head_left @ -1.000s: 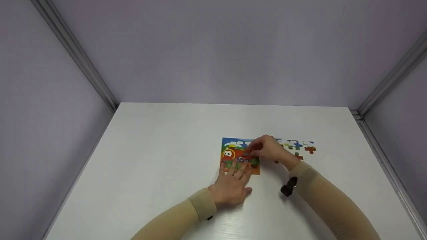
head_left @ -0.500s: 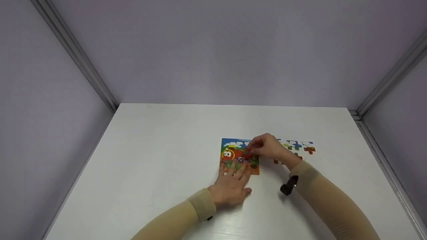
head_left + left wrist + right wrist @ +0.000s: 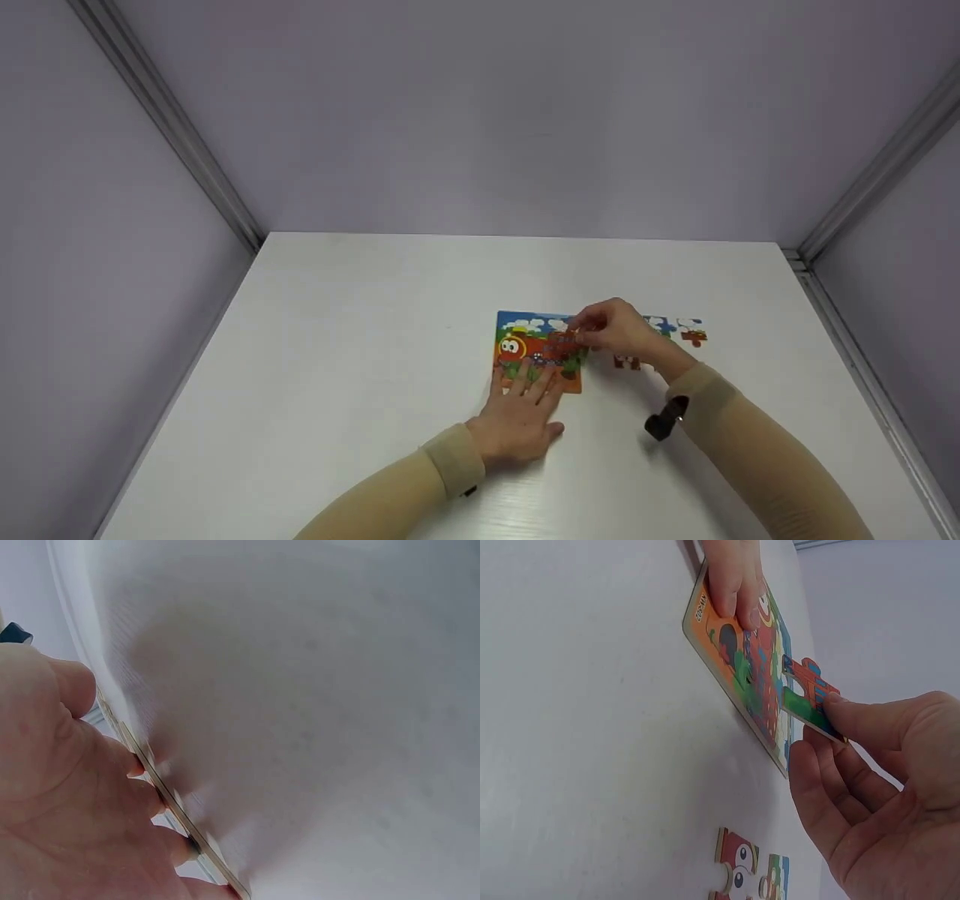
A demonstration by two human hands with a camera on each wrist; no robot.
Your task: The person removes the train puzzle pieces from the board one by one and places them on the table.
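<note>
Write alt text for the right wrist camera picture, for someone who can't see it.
A right hand pinches a red, green and blue puzzle piece just above a colourful puzzle board lying on a white table. At the board's far end, the fingers of the left hand press on it. Two loose pieces lie on the table nearer the camera.

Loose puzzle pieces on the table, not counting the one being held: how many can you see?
About 4, though the right hand may hide more: three in a far row, blue-white, white, red, and one red-brown nearer, all right of the puzzle board.
</note>
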